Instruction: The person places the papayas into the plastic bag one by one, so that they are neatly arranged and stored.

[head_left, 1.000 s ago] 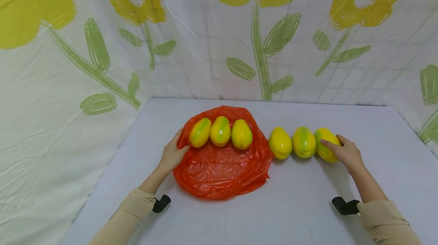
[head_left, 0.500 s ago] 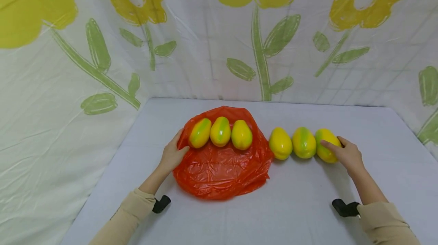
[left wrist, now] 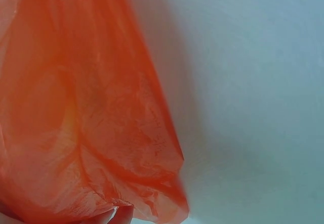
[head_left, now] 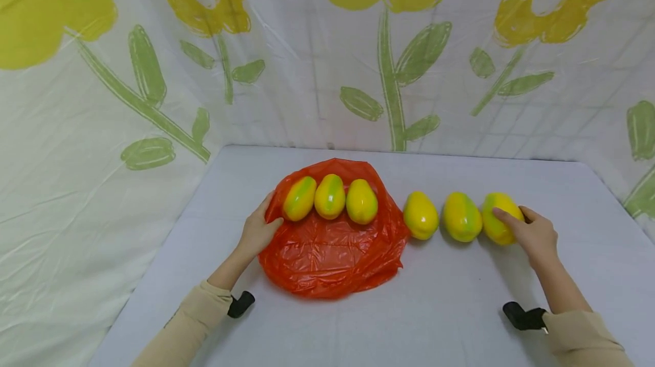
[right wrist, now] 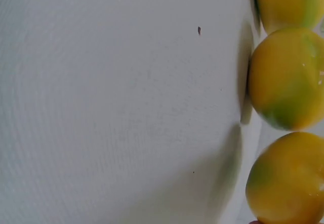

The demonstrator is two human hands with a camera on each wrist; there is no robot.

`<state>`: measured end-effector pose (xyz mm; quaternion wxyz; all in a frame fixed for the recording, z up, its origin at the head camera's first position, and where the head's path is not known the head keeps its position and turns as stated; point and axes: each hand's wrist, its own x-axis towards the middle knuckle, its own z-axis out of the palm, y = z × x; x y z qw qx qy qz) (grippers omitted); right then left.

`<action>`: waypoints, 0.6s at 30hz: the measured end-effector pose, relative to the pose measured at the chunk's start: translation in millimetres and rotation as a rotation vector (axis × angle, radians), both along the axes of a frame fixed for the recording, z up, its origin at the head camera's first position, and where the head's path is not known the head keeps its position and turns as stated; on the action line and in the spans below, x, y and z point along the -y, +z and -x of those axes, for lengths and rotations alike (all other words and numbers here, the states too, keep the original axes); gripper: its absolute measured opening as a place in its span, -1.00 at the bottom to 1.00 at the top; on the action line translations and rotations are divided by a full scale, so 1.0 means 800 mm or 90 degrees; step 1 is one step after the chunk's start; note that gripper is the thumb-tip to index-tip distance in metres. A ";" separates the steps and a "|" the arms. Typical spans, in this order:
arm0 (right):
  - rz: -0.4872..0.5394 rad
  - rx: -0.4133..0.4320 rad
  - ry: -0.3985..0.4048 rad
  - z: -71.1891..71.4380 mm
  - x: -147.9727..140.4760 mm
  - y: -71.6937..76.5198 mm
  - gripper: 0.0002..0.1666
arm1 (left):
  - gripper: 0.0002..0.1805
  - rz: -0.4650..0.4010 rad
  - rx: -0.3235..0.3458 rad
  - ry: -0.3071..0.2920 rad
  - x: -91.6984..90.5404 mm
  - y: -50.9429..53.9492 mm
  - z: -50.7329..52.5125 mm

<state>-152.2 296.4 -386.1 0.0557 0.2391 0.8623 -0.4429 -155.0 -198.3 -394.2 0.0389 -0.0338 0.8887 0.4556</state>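
A red plastic bag (head_left: 327,262) lies spread with its mouth wide on the left of the table. Three yellow-green papayas (head_left: 330,196) sit in a row at its far side. My left hand (head_left: 258,231) pinches the bag's left rim; the left wrist view shows the bag's thin film (left wrist: 96,102) and just fingertips at the bottom. On the right, my right hand (head_left: 537,235) grips the rightmost papaya (head_left: 500,219), thumb on its near side. Beside it stand a middle papaya (head_left: 462,217) and a left papaya (head_left: 421,215), the latter against the bag's edge.
A white-covered table (head_left: 409,316) lies under everything. Behind it hangs a white curtain (head_left: 302,71) printed with yellow flowers. Black wrist mounts (head_left: 523,317) stick out inward from both sleeves.
My right hand has moved slightly right with the rightmost papaya. The middle papaya has shifted right and tilted, widening its gap to the left one. My left hand and the bag stay put.
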 end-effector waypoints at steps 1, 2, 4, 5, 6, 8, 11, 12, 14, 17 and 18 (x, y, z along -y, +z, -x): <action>-0.001 -0.003 -0.002 -0.001 -0.001 0.001 0.07 | -0.27 0.001 0.000 0.000 0.000 0.000 0.000; -0.001 -0.006 -0.004 -0.002 -0.002 0.002 0.07 | -0.27 0.001 0.000 -0.001 0.000 0.000 0.000; 0.000 -0.015 -0.004 -0.004 -0.004 0.004 0.07 | -0.27 0.000 0.000 -0.002 -0.001 0.000 0.000; 0.001 -0.021 -0.003 -0.006 -0.004 0.005 0.07 | -0.27 0.003 0.000 -0.002 -0.001 0.000 0.000; 0.002 -0.027 -0.002 -0.007 -0.005 0.006 0.07 | -0.28 0.004 -0.002 -0.004 -0.001 -0.001 0.001; 0.007 -0.037 -0.003 -0.010 -0.005 0.007 0.07 | -0.28 0.006 -0.004 -0.005 -0.001 -0.001 0.001; 0.017 -0.051 -0.009 -0.013 -0.004 0.009 0.07 | -0.28 0.010 -0.010 -0.008 -0.001 -0.001 0.002; 0.020 -0.055 -0.012 -0.014 -0.003 0.010 0.06 | -0.27 0.010 -0.011 -0.008 -0.001 -0.001 0.002; 0.026 -0.063 -0.015 -0.016 -0.001 0.013 0.05 | -0.27 0.010 -0.012 -0.008 -0.001 -0.001 0.002; 0.035 -0.075 -0.016 -0.018 0.003 0.017 0.03 | -0.27 0.013 -0.013 -0.006 -0.002 0.000 0.002; 0.038 -0.078 -0.018 -0.019 0.004 0.019 0.03 | -0.27 0.013 -0.013 -0.006 -0.002 0.000 0.002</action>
